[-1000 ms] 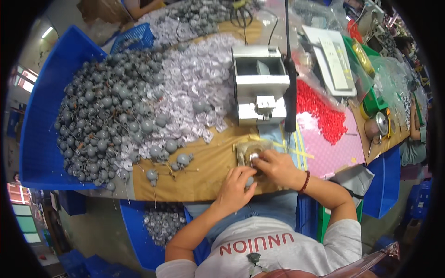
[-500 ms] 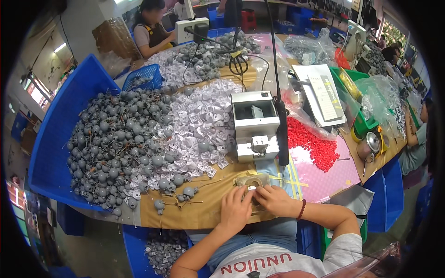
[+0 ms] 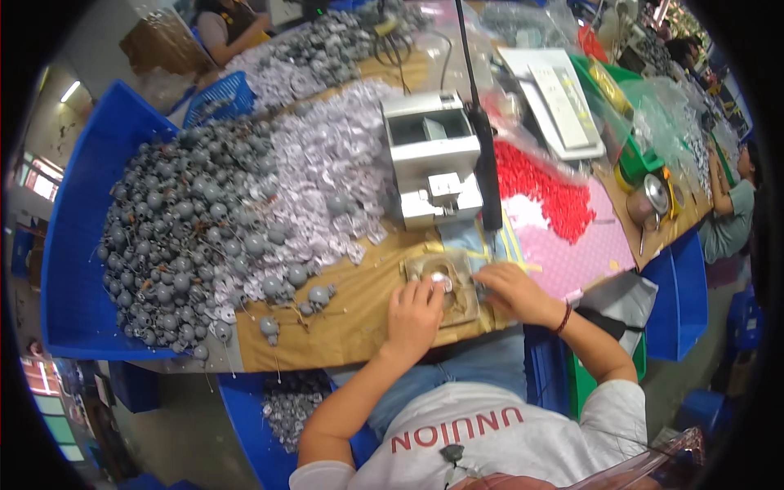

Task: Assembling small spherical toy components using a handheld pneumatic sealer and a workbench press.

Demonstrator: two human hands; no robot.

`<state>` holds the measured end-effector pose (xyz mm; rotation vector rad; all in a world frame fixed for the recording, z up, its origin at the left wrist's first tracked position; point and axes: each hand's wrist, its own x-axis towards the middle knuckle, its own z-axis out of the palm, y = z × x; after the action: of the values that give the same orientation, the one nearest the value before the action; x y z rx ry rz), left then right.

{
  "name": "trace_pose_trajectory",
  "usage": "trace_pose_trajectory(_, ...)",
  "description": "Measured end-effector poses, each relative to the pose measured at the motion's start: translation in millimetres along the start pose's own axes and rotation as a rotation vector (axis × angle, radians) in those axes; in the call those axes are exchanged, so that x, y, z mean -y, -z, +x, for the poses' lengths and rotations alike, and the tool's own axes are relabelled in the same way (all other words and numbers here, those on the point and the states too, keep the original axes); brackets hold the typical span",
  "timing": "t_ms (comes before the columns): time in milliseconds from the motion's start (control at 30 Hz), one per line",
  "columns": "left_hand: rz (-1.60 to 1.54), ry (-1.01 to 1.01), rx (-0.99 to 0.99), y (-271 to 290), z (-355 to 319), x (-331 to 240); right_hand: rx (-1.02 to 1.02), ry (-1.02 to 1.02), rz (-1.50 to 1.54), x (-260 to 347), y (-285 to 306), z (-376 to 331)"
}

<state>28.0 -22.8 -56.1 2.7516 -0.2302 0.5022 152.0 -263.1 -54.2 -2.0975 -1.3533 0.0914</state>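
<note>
Reaching with the left hand [image 3: 415, 317] over the left side of the tan block [image 3: 464, 304] on the desk [image 3: 351, 335], with fingers [image 3: 416, 296] bent beside the small white piece [image 3: 442, 282] in its middle; cannot tell whether pinching it. Holding the right hand [image 3: 518, 296] beside the block's right edge with fingers loosely curled, perhaps gripping something, impossible to tell. Facing a white machine [image 3: 433, 158] beyond.

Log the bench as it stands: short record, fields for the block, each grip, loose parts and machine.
block: on brown covering
left grip: fingertips by white piece in block's recess; contact unclear
right grip: beside block's right edge; contents unclear
grey parts: heaped left
white parts: left of machine
red pieces: right of machine
</note>
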Motion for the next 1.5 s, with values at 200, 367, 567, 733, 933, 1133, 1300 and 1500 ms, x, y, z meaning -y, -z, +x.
trace_pose_trajectory(200, -0.026, -0.041, -0.034, 0.4, 3.7, 4.1, -0.154, -0.158, 0.072, -6.7, -13.0, -1.9)
trace_pose_trajectory(367, -0.032, -0.051, -0.029, 1.0, 4.3, 5.5, -0.413, -0.323, 0.487, -9.1, -33.1, 15.3)
trace_pose_trajectory(567, -0.032, -0.047, -0.025, 2.0, 4.4, 8.0, -0.485, -0.377, 1.200, -5.5, -37.1, 41.4)
trace_pose_trajectory(733, -0.039, -0.044, -0.018, -0.3, 2.7, 9.4, -0.278, -0.406, 1.680, -4.1, -29.7, 54.4)
trace_pose_trajectory(933, -0.048, -0.056, -0.024, 0.5, 3.4, 12.0, 0.065, -0.435, 1.352, 0.8, -15.7, 66.0)
trace_pose_trajectory(1133, -0.086, -0.086, -0.021, 1.8, 1.5, 18.5, 0.012, -0.200, 0.386, 10.7, -13.7, 79.5)
trace_pose_trajectory(1300, -0.090, -0.082, -0.040, 1.3, 2.9, 18.9, -0.059, -0.038, 0.108, 9.1, -17.7, 84.6)
trace_pose_trajectory(1500, -0.149, 0.117, -0.059, 11.4, 31.4, 6.6, -0.104, -0.100, 0.074, 17.5, -20.4, 83.7)
